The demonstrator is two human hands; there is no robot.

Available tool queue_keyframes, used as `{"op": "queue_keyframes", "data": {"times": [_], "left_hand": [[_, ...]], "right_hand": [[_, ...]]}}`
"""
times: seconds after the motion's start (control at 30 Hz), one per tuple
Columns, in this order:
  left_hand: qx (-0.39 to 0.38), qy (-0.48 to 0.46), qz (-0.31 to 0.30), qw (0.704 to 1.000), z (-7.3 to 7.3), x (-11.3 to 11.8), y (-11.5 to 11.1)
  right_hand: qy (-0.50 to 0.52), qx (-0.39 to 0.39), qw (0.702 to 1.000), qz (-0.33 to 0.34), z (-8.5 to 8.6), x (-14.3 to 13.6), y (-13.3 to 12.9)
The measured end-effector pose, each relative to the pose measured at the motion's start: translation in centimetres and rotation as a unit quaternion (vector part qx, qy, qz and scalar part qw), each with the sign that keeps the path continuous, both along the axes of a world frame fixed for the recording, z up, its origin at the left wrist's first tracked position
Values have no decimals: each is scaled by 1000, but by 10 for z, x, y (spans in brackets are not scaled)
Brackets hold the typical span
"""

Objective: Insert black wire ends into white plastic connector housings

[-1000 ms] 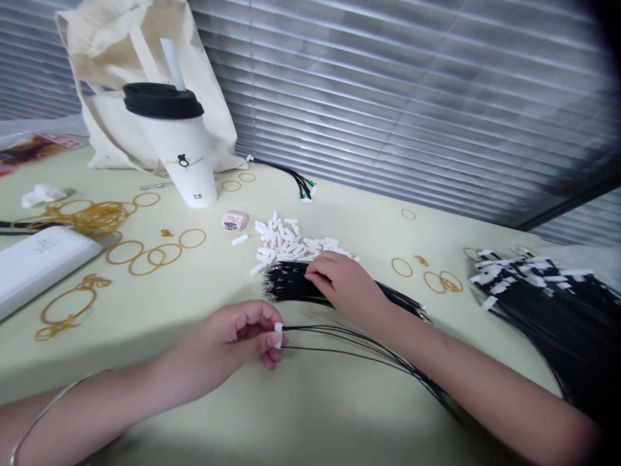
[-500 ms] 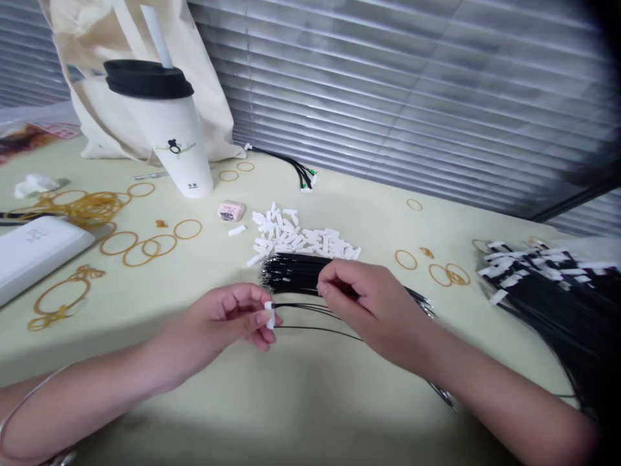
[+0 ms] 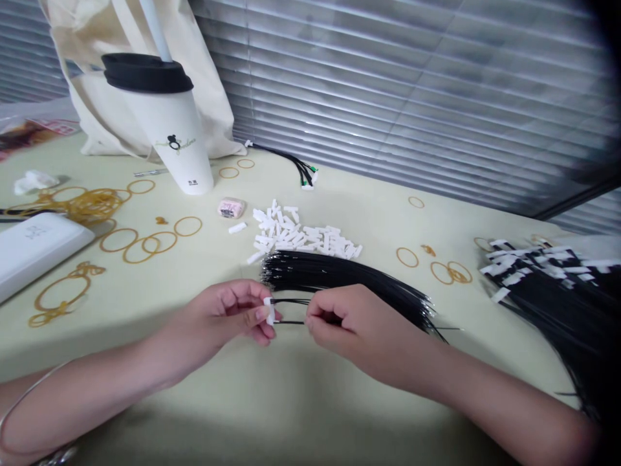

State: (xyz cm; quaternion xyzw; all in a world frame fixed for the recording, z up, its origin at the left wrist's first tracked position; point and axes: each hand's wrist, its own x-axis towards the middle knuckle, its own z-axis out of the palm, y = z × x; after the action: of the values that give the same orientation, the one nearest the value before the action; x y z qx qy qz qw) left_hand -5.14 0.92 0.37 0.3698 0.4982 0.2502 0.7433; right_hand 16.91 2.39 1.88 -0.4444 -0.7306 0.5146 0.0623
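We see the left hand [image 3: 245, 314] reaching in from the lower left, its forearm [image 3: 121, 362] slanting up across the table [image 3: 291, 408], a bracelet [image 3: 26, 398] around it near the picture's edge. Its thumb and index finger are clamped on a white connector [image 3: 268, 312], while the other fingers curl loosely behind it. We find that connector near the middle of our view, standing with its long side roughly upright, a few black wires [image 3: 290, 322] leaving it toward the right. The right hand [image 3: 334, 320] comes from the lower right, back of the hand up, knuckles bent and fingers folded in. Its thumb and index finger are drawn together just beside the connector, where the wires meet the fingertips; we cannot tell whether they are pinched there or pass beneath. Just beyond both hands we see a bundle [image 3: 334, 272] of black wires with bare metal ends, and behind it a pile [image 3: 323, 241] of loose white connectors.
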Motion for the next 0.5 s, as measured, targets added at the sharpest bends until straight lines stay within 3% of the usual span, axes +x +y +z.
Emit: {"op": "queue_keyframes", "data": {"times": [0.5], "left_hand": [[-9,7,-3,1000,1,0,-1]], "right_hand": [[11,12,1000,5,0,-1,1]]}}
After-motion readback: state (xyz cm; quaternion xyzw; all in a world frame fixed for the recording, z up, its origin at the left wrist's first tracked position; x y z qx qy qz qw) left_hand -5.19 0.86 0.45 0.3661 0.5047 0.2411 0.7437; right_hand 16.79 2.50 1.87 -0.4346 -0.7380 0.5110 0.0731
